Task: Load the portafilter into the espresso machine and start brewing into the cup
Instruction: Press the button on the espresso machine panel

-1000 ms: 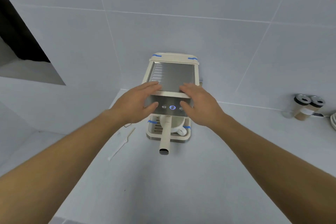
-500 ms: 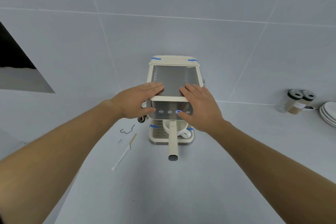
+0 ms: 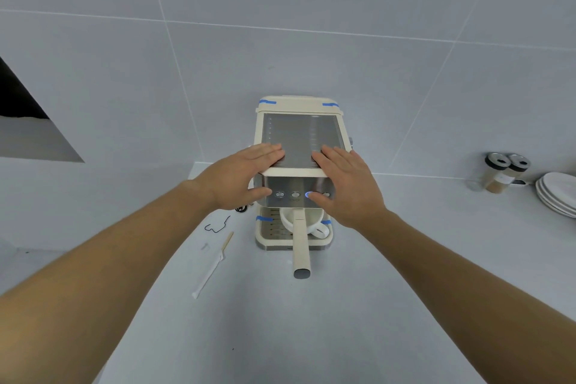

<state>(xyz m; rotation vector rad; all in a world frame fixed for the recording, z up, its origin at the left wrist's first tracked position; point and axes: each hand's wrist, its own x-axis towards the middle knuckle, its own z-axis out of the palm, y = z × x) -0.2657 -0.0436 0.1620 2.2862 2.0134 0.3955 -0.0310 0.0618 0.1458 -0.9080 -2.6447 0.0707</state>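
A cream espresso machine (image 3: 299, 134) with a steel top stands against the tiled wall. The portafilter sits in the machine, its cream handle (image 3: 300, 246) pointing straight out at me. Under it a white cup (image 3: 316, 224) rests on the drip tray (image 3: 268, 227). My left hand (image 3: 240, 178) lies flat on the machine's front left corner, fingers on top and thumb against the button panel. My right hand (image 3: 346, 184) lies on the front right corner, with its thumb on a blue-lit button (image 3: 308, 195). Neither hand holds anything.
A white wrapped stick (image 3: 210, 268) and a thin dark wire hook (image 3: 216, 226) lie on the counter left of the machine. Two spice jars (image 3: 501, 174) and stacked white plates (image 3: 558, 193) stand at the far right. A dark opening (image 3: 18, 97) is at the left.
The view has shifted so the machine sits lower and more central. My right thumb has moved onto the lit button; both hands stay on the machine's front corners.
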